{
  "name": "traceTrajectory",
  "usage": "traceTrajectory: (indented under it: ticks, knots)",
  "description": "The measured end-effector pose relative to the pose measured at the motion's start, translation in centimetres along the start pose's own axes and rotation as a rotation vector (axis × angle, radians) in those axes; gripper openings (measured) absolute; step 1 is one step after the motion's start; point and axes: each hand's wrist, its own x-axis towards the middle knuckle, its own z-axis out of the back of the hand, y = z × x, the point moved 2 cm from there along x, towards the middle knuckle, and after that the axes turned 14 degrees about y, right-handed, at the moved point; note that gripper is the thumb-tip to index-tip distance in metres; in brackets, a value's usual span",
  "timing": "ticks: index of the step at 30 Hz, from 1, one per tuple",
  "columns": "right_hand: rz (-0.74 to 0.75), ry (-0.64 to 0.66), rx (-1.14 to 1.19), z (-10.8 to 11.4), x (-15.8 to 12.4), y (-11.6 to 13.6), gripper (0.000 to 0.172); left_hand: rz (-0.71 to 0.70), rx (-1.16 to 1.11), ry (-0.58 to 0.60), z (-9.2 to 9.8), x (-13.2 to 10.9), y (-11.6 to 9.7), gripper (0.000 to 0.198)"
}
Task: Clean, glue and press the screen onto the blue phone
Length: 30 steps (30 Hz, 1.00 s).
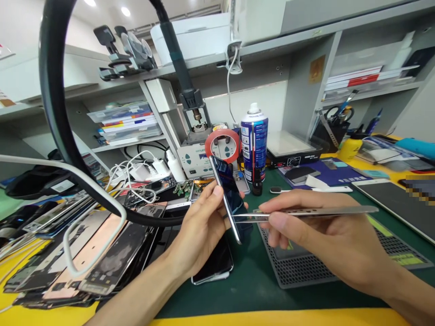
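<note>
My left hand (200, 226) is closed around a smartphone (228, 188), held up on edge with its shiny metal frame toward me. Metal tweezers (316, 211) are pinched between the thumb and fingers of my right hand (326, 240). Their tips point left and meet the side of the phone near its lower half; whether they grip anything there I cannot tell. Under my left hand another dark phone (214, 260) lies on the green mat (244, 290). Below my right hand is a grey mesh-patterned mat (306, 267).
Stacked phone screens and parts (112, 249) cover the left side, with a white cable (70, 253) over them. A thick black hose (50, 90) loops in front of me. Behind stand a rework station (195, 158), a red tape roll (213, 138) and a blue spray can (254, 145). A white-framed tablet (401, 203) lies right.
</note>
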Motion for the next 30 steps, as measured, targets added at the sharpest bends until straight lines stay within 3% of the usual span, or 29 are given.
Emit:
traceTrajectory:
  ticks: [5, 10, 14, 16, 30]
  knots:
    - [0.020, -0.050, 0.029, 0.0, 0.0, 0.2, 0.007, -0.055, 0.039, -0.042, 0.2, 0.1, -0.1, 0.033]
    - [0.048, -0.250, 0.094, 0.4, -0.3, 0.3, 0.010, -0.199, 0.127, -0.095, 0.7, 0.0, -0.3, 0.026]
    - [0.067, -0.346, 0.083, 0.5, -0.5, 0.5, 0.010, -0.265, 0.201, -0.168, 0.7, -0.4, 0.1, 0.046]
    - [0.110, -0.334, 0.037, 0.6, -0.5, 0.6, 0.009, -0.287, 0.260, -0.194, 0.4, -0.6, 0.2, 0.055]
    - [0.169, -0.165, -0.155, 0.5, -0.9, 0.1, 0.013, -0.353, 0.345, -0.203, -0.9, -0.7, 0.6, 0.059]
